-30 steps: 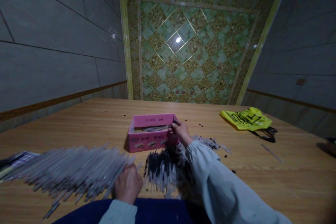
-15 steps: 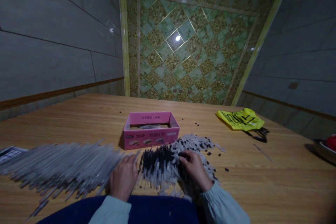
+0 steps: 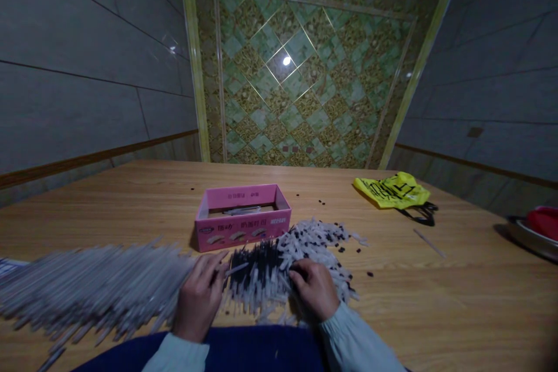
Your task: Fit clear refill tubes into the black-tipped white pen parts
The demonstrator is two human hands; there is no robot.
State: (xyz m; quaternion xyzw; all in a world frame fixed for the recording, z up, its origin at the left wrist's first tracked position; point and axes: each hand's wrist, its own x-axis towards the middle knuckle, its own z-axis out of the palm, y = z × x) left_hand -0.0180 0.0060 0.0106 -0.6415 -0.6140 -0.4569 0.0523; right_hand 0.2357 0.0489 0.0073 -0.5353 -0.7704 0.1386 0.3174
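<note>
My left hand (image 3: 198,296) pinches a thin translucent stick (image 3: 238,268), whose end juts out to the right from the fingertips. Beside that hand, to its left, lies a wide heap of long, thin translucent sticks (image 3: 100,285). My right hand (image 3: 317,289) is closed, thumb against fingers, over small pieces; whatever it grips is hidden. Between my hands is a bunch of short pieces (image 3: 257,270), black at the far end and clear at the near end. A pile of small clear caps and black bits (image 3: 311,235) spreads around my right hand.
A pink open box (image 3: 244,231) with a few sticks inside stands behind the bunch. Farther right lie a yellow bag (image 3: 392,190) with black straps and a single stick (image 3: 429,243). A bowl with something red (image 3: 543,224) sits at the right edge.
The view has shifted slightly. The stick in my left hand now points further right, over the black-tipped pieces. My right hand has drawn slightly nearer my body and stays closed.
</note>
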